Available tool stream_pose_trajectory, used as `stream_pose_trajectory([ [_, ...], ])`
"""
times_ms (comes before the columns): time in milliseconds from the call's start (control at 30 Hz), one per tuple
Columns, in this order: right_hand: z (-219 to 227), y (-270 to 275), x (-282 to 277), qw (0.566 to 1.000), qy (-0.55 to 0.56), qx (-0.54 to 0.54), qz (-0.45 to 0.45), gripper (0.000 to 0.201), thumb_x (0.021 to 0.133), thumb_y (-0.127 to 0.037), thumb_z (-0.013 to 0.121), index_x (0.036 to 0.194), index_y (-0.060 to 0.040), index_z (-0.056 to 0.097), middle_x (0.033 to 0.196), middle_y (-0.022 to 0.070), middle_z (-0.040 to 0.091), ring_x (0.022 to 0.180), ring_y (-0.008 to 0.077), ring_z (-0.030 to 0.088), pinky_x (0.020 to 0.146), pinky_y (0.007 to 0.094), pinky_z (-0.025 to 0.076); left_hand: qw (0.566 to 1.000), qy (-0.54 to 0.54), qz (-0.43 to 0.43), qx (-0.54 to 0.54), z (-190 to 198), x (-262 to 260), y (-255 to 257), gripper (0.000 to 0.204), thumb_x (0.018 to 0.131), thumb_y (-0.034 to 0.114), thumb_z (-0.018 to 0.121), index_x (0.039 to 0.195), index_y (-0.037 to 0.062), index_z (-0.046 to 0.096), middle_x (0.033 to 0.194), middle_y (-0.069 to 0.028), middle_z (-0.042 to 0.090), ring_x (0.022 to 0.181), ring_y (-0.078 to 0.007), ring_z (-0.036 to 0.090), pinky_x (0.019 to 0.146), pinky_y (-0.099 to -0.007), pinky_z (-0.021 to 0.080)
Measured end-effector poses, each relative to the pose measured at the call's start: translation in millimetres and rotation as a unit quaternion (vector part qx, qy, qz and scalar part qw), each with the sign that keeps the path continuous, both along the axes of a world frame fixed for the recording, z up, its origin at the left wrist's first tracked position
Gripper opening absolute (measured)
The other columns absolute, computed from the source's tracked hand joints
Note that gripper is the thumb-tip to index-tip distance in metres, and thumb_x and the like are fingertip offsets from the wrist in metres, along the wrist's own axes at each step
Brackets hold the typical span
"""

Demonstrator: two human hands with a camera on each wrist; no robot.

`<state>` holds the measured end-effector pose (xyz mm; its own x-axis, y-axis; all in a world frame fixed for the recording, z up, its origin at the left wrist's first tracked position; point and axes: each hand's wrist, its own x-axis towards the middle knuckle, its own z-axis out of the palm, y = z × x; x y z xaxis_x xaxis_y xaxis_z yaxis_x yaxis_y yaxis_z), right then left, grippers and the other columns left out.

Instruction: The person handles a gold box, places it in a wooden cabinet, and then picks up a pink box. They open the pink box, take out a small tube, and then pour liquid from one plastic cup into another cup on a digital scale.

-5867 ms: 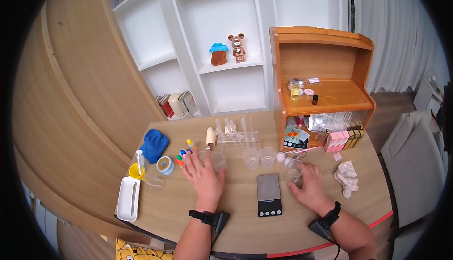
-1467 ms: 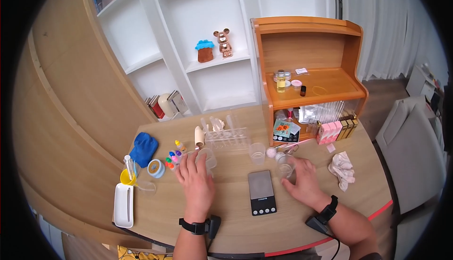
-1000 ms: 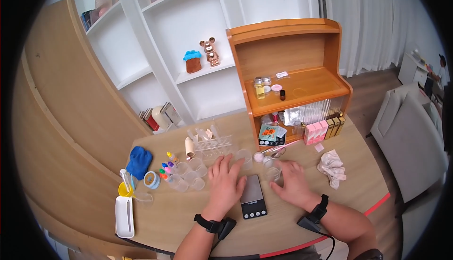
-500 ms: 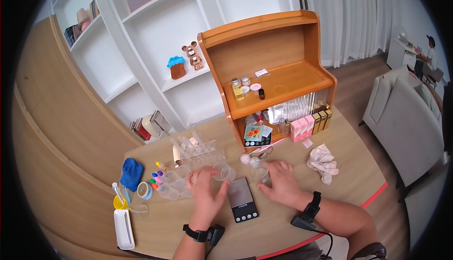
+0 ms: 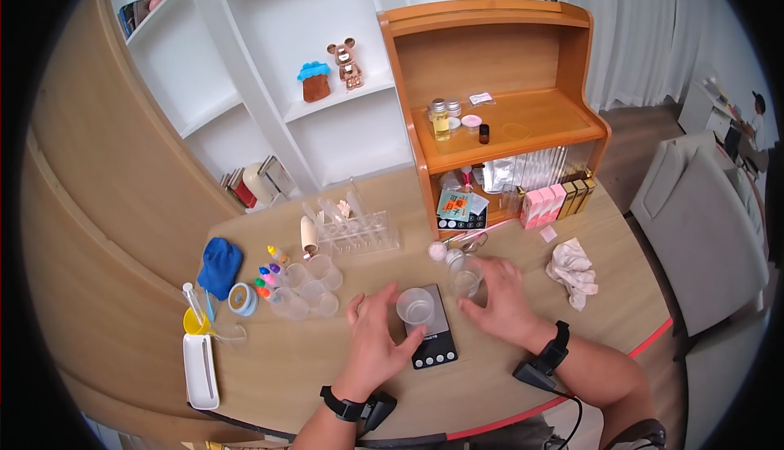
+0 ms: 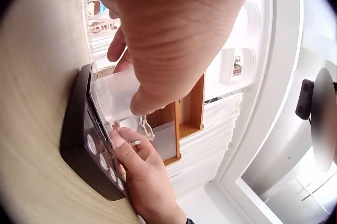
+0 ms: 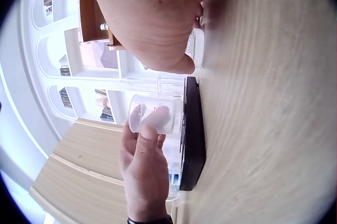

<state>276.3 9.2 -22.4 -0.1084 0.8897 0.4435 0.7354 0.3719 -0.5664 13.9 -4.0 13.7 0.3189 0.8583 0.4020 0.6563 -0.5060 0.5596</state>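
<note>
A clear plastic cup [image 5: 416,305] stands upright on a black digital scale [image 5: 434,347]. My left hand [image 5: 374,348] grips this cup from the left; in the right wrist view the thumb and fingers of the left hand [image 7: 145,174] lie around the cup [image 7: 150,109]. To the right of the scale, my right hand [image 5: 508,307] holds another clear cup [image 5: 463,277] near the tabletop, its thumb in front. Part of that cup [image 7: 198,47] shows past the right thumb in the right wrist view, with markings on its side.
Several clear cups [image 5: 313,293] stand left of the scale beside colour-capped bottles [image 5: 272,274]. Behind them is a clear tube rack [image 5: 359,233]. An orange wooden shelf [image 5: 498,152] stands at the back, a crumpled cloth [image 5: 573,273] at right, a white tray [image 5: 200,372] at left.
My left hand has moved right from the group of cups, and a clear cup now stands on the scale. The right hand stays around its cup. The head view has shifted.
</note>
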Motion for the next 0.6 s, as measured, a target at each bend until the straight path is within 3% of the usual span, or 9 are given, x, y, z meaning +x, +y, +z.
stream_pose_trajectory([
  [100, 2.8, -0.8, 1.4, 1.0, -0.004, 0.0, 0.005, 0.067, 0.083, -0.022, 0.084, 0.14, -0.0025, 0.055, 0.133, 0.0198, 0.064, 0.131, 0.0411, 0.055, 0.113, 0.053, 0.039, 1.0, 0.01, -0.006, -0.021, -1.0, -3.9, 1.9, 0.093, 0.08, 0.021, 0.092, 0.157, 0.0028, 0.043, 0.131, -0.013, 0.07, 0.135, -0.0302, 0.058, 0.125, -0.0547, 0.025],
  [167, 3.7, -0.4, 1.7, 1.0, -0.017, -0.005, 0.003, 0.068, 0.084, -0.022, 0.084, 0.141, -0.0021, 0.055, 0.134, 0.0201, 0.063, 0.132, 0.0414, 0.054, 0.114, 0.0527, 0.038, 0.997, 0.012, -0.036, -0.063, 5.0, -9.2, 1.3, 0.108, 0.077, 0.022, 0.094, 0.164, 0.0026, 0.034, 0.148, -0.0191, 0.06, 0.15, -0.0378, 0.043, 0.127, -0.0548, 0.024],
  [200, 4.5, -0.5, 1.6, 1.0, -0.017, -0.005, 0.004, 0.068, 0.084, -0.022, 0.084, 0.141, -0.0021, 0.055, 0.134, 0.0201, 0.063, 0.132, 0.0414, 0.054, 0.114, 0.0527, 0.038, 0.997, 0.012, -0.036, -0.064, 10.1, -12.2, 0.5, 0.108, 0.077, 0.022, 0.094, 0.164, 0.0026, 0.034, 0.148, -0.0191, 0.06, 0.15, -0.0378, 0.043, 0.127, -0.0548, 0.024],
  [267, 5.9, -1.2, 1.2, 1.0, -0.021, -0.013, 0.002, 0.068, 0.084, -0.022, 0.084, 0.142, -0.0022, 0.055, 0.135, 0.0202, 0.063, 0.133, 0.0413, 0.054, 0.115, 0.0526, 0.038, 0.99, 0.037, -0.067, -0.12, 19.7, -17.8, -1.9, 0.123, 0.075, 0.025, 0.094, 0.17, -0.0002, 0.02, 0.164, -0.0255, 0.043, 0.159, -0.0465, 0.026, 0.13, -0.0554, 0.02],
  [300, 5.7, -1.1, 1.3, 1.0, -0.021, -0.013, 0.001, 0.068, 0.084, -0.022, 0.084, 0.142, -0.0022, 0.055, 0.135, 0.0202, 0.063, 0.133, 0.0413, 0.054, 0.115, 0.0526, 0.038, 0.99, 0.037, -0.067, -0.12, 21.1, -19.5, -2.6, 0.123, 0.075, 0.025, 0.094, 0.17, -0.0002, 0.02, 0.164, -0.0255, 0.043, 0.159, -0.0465, 0.026, 0.13, -0.0554, 0.02],
  [367, 4.9, -0.9, 1.0, 1.0, -0.019, -0.007, 0.003, 0.067, 0.084, -0.022, 0.084, 0.141, -0.0024, 0.055, 0.135, 0.0199, 0.063, 0.133, 0.041, 0.053, 0.115, 0.0525, 0.038, 0.979, 0.087, -0.082, -0.165, 22.3, -21.9, -4.3, 0.131, 0.074, 0.026, 0.093, 0.172, 0.0005, 0.011, 0.172, -0.0272, 0.028, 0.162, -0.0495, 0.017, 0.132, -0.0558, 0.016],
  [600, 5.7, -0.8, 1.3, 1.0, -0.017, -0.01, 0.0, 0.067, 0.084, -0.023, 0.084, 0.141, -0.0025, 0.055, 0.134, 0.0198, 0.064, 0.133, 0.0404, 0.054, 0.115, 0.0521, 0.038, 0.968, 0.122, -0.104, -0.191, 19.7, -20.2, -5.0, 0.129, 0.077, 0.028, 0.091, 0.173, 0.0004, 0.009, 0.172, -0.0285, 0.027, 0.163, -0.049, 0.017, 0.132, -0.0556, 0.015],
])
